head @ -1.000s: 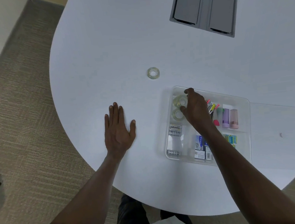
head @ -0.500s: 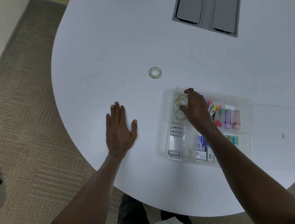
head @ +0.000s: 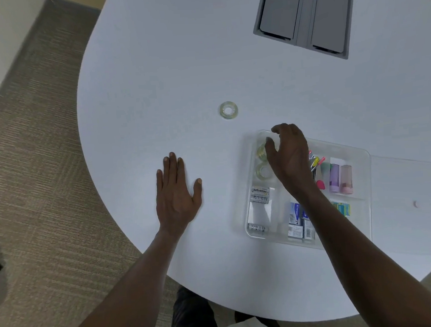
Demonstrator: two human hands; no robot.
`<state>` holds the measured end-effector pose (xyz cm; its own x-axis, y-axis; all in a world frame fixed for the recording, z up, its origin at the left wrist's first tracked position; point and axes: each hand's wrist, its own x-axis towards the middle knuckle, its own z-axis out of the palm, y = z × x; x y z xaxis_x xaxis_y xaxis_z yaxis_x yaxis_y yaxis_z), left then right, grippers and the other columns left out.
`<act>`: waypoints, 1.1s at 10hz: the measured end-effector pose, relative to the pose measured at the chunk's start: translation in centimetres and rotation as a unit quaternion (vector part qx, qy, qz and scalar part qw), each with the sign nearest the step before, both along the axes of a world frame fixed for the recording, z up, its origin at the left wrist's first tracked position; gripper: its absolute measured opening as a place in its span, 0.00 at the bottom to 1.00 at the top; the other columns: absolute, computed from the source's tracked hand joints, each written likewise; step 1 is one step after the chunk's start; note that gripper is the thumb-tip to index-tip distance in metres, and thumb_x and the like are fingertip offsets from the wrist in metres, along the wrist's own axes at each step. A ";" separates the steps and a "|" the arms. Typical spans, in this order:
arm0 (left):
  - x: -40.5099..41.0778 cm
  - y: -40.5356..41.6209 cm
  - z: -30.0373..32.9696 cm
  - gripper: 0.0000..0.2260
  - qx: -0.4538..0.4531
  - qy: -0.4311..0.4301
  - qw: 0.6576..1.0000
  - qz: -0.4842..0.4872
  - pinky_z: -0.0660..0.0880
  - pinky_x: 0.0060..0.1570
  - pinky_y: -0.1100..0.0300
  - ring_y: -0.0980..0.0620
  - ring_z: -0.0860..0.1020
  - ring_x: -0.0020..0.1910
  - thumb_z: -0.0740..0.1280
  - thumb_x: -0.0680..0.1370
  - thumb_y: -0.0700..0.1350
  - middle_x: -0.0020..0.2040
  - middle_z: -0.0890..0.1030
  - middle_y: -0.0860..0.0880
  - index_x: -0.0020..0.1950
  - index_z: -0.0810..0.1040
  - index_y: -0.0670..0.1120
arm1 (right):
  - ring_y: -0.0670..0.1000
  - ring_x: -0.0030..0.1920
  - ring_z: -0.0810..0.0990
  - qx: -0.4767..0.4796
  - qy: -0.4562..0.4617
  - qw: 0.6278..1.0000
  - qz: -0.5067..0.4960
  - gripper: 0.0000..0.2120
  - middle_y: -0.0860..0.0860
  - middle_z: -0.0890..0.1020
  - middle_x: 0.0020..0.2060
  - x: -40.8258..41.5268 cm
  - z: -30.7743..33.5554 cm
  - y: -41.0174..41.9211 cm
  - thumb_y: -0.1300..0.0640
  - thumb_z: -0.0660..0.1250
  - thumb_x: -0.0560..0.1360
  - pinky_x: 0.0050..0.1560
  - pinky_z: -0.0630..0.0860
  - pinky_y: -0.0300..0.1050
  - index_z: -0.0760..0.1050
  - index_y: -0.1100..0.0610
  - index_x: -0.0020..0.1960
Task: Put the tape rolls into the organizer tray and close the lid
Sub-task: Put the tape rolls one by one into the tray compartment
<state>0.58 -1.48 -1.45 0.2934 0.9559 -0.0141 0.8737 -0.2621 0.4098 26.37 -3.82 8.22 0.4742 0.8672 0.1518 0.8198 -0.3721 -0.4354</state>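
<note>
We see the white rounded desk (head: 175,63) filling most of the view, with a grey hatch panel (head: 303,14) set into its far side and beige carpet (head: 30,178) to the left. On the near right part of the desk sits the clear organizer tray (head: 358,152), uncovered, divided into compartments. To its right a flat clear sheet (head: 413,199) lies on the desk; we cannot tell if it is the lid.

Our left hand (head: 176,192) lies flat on the desk, palm down, its fingers (head: 173,164) stretched and slightly spread, holding nothing, well apart from the tray's left wall.

Our right hand (head: 290,157) hovers over the tray's far left compartment, fingers (head: 280,128) loosely curled and parted, thumb near a tape roll; no roll seems to be gripped.

In that compartment two tape rolls lie side by side: the farther roll (head: 261,150) partly hidden by the thumb, the nearer roll (head: 263,171) fully visible. Nearer in the tray are batteries (head: 260,194) and small boxes (head: 295,221); to the right, coloured clips (head: 316,162) and two pastel tubes (head: 340,179).

A third tape roll (head: 228,110) lies flat on the bare desk, beyond the tray's far left corner and apart from it.
</note>
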 end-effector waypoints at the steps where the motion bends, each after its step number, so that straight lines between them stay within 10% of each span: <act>1: 0.1 0.0 0.0 0.31 -0.001 -0.006 1.000 0.000 0.55 0.81 0.48 0.47 0.53 0.82 0.59 0.81 0.56 0.82 0.57 0.43 0.79 0.60 0.41 | 0.58 0.52 0.77 0.016 -0.001 0.999 0.033 0.10 0.58 0.80 0.50 -0.2 0.4 2.6 0.61 0.65 0.74 0.54 0.70 0.47 0.75 0.62 0.55; 6: 0.1 0.0 -0.2 0.30 0.003 -0.006 1.000 0.005 0.53 0.81 0.50 0.48 0.52 0.83 0.58 0.81 0.56 0.82 0.57 0.44 0.79 0.60 0.41 | 0.65 0.66 0.66 -0.281 -0.073 0.928 0.235 0.32 0.59 0.55 0.76 -1.4 -3.0 11.4 0.71 0.53 0.75 0.60 0.74 0.60 0.56 0.53 0.77; 8: 0.0 0.1 -0.5 0.30 0.008 -0.009 1.000 0.004 0.54 0.81 0.50 0.48 0.53 0.82 0.58 0.82 0.56 0.82 0.57 0.43 0.79 0.60 0.41 | 0.63 0.55 0.71 -0.213 -0.032 0.955 0.206 0.15 0.61 0.70 0.57 -3.6 -3.6 10.4 0.66 0.57 0.77 0.49 0.78 0.56 0.72 0.55 0.61; 11: -0.1 0.1 -0.3 0.30 0.005 -0.005 1.000 0.005 0.55 0.81 0.49 0.48 0.53 0.82 0.58 0.82 0.56 0.82 0.58 0.43 0.79 0.61 0.41 | 0.61 0.55 0.74 -0.059 0.028 0.987 0.144 0.21 0.59 0.71 0.59 -3.6 0.8 7.9 0.66 0.62 0.71 0.53 0.73 0.48 0.74 0.52 0.62</act>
